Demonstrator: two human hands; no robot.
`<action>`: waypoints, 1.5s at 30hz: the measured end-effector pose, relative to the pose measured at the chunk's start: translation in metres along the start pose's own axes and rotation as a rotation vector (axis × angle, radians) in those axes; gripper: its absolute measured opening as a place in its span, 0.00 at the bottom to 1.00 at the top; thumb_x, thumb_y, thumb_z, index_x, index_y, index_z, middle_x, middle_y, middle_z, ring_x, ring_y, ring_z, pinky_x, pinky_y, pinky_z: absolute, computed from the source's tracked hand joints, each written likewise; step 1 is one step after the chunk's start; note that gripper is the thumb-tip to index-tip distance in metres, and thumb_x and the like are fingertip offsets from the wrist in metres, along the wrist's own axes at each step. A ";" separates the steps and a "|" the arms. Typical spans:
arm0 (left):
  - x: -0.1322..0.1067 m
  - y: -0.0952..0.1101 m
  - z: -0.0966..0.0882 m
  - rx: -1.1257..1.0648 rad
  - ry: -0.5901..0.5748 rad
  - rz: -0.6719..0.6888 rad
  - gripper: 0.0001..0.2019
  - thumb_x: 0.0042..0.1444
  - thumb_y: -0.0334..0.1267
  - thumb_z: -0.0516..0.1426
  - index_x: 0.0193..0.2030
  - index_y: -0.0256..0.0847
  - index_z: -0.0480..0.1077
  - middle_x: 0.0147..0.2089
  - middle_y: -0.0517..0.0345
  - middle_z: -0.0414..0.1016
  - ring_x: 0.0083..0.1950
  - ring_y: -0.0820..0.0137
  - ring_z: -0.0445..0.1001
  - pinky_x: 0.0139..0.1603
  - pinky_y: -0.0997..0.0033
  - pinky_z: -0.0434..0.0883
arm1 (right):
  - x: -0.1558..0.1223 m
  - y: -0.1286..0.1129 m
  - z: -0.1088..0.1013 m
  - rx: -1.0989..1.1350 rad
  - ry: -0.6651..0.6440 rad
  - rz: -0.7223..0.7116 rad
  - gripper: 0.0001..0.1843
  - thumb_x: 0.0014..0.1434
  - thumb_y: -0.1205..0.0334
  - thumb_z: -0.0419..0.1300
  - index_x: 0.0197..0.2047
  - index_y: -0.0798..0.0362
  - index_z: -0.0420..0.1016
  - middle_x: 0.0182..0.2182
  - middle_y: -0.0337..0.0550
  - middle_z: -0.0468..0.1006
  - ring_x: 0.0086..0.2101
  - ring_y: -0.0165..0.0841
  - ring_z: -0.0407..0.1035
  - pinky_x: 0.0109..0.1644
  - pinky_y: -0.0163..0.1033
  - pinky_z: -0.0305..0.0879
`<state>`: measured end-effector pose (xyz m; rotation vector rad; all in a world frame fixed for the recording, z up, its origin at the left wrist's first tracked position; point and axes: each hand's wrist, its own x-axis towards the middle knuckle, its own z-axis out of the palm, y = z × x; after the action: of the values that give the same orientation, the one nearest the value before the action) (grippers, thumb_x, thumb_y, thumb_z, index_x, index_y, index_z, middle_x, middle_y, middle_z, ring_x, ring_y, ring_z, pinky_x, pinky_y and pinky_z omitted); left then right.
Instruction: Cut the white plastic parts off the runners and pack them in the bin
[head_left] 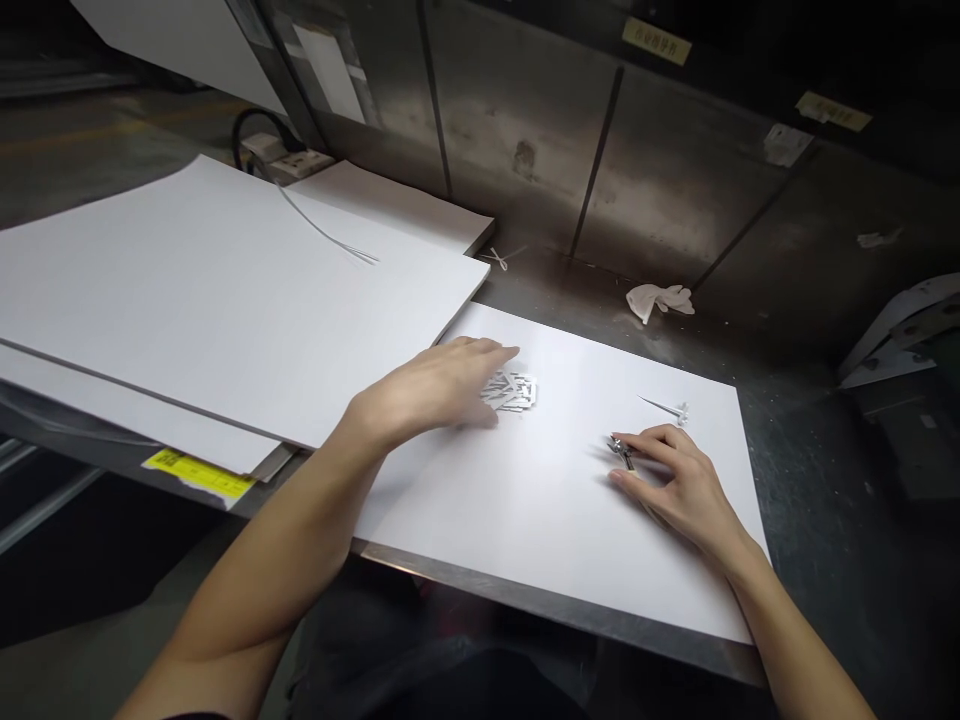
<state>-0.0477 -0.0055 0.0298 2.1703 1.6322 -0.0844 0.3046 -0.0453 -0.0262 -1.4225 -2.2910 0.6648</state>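
My left hand (435,385) reaches across a white sheet (540,520), fingers stretched out and blurred, touching a small heap of little white tags (514,390). My right hand (675,480) rests on the same sheet to the right, its fingers curled around a small metal tool (621,452) that looks like tweezers or small scissors. A single white plastic tie (664,406) lies just beyond the right hand.
A stack of large white boards (210,290) lies at the left, with a thin white strip (322,232) on top and a yellow label (199,472) below its edge. A crumpled white glove (658,298) lies at the back by the dark metal wall.
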 end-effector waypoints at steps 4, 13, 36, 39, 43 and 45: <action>0.000 0.009 -0.004 0.021 -0.085 -0.096 0.40 0.57 0.35 0.59 0.78 0.40 0.57 0.67 0.41 0.75 0.66 0.48 0.73 0.60 0.56 0.71 | 0.002 0.004 0.001 -0.011 0.009 -0.046 0.24 0.66 0.41 0.69 0.61 0.39 0.81 0.50 0.48 0.78 0.50 0.45 0.74 0.55 0.54 0.74; 0.002 0.013 -0.009 0.028 -0.088 -0.148 0.27 0.53 0.39 0.64 0.60 0.36 0.70 0.58 0.40 0.75 0.58 0.49 0.74 0.48 0.60 0.72 | 0.006 0.015 -0.003 -0.137 0.424 -0.008 0.15 0.72 0.49 0.63 0.55 0.45 0.84 0.52 0.49 0.79 0.54 0.45 0.74 0.60 0.56 0.71; 0.016 0.024 0.021 0.111 0.132 0.122 0.17 0.63 0.28 0.54 0.59 0.36 0.67 0.56 0.43 0.75 0.54 0.53 0.74 0.42 0.59 0.67 | 0.006 0.033 -0.001 -0.163 0.412 0.228 0.29 0.68 0.42 0.61 0.67 0.46 0.77 0.62 0.56 0.68 0.63 0.51 0.67 0.68 0.62 0.66; 0.017 0.025 0.025 0.140 0.135 0.107 0.18 0.63 0.27 0.54 0.60 0.34 0.66 0.58 0.40 0.74 0.55 0.51 0.74 0.41 0.59 0.67 | 0.006 0.034 -0.001 -0.174 0.400 0.238 0.29 0.69 0.41 0.61 0.67 0.47 0.77 0.62 0.57 0.68 0.64 0.52 0.66 0.69 0.63 0.65; 0.019 0.026 0.027 0.093 0.201 0.115 0.10 0.62 0.26 0.52 0.48 0.38 0.68 0.49 0.46 0.77 0.48 0.55 0.74 0.35 0.61 0.60 | 0.008 0.033 -0.002 -0.164 0.398 0.240 0.29 0.68 0.42 0.61 0.66 0.47 0.78 0.61 0.56 0.71 0.64 0.52 0.67 0.70 0.64 0.64; 0.021 0.027 0.027 -0.040 0.303 0.153 0.07 0.62 0.28 0.54 0.46 0.41 0.65 0.45 0.50 0.76 0.45 0.58 0.74 0.35 0.62 0.58 | 0.009 0.032 -0.004 -0.125 0.414 0.242 0.29 0.67 0.43 0.62 0.66 0.47 0.78 0.60 0.55 0.72 0.62 0.50 0.69 0.68 0.62 0.68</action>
<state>-0.0112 -0.0021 0.0072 2.3576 1.5966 0.3339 0.3261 -0.0246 -0.0407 -1.7273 -1.8839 0.2577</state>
